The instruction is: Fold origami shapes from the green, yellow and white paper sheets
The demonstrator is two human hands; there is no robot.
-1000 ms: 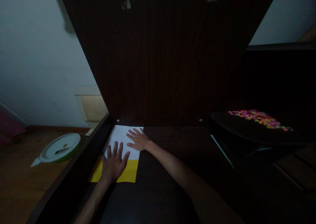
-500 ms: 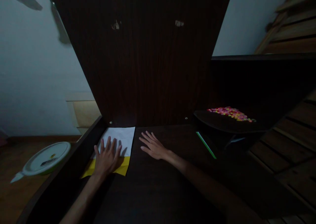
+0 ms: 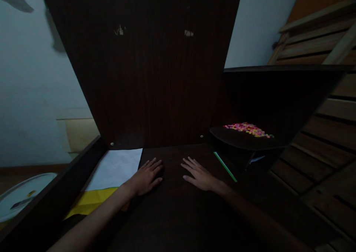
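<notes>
My left hand (image 3: 148,176) lies palm down on the dark wooden desk (image 3: 172,215), fingers apart and holding nothing. Just left of it is a white sheet of paper (image 3: 116,168), with a yellow sheet (image 3: 90,201) showing along its near edge; my forearm crosses over the yellow part. My right hand (image 3: 198,175) rests flat and spread on the desk, also holding nothing. To its right lies a thin green and white strip (image 3: 225,166), apart from the fingers.
A curved dark shelf (image 3: 236,141) on the right bears a pile of small pink, red and yellow pieces (image 3: 249,129). A tall dark panel (image 3: 155,66) closes the desk's back. A raised board (image 3: 55,194) edges the left side. Beyond it stands a pale round lid (image 3: 36,187).
My left hand has left the white and yellow paper and moved right onto the bare desk. My right hand has shifted slightly right, nearer the green strip. The view has turned a little.
</notes>
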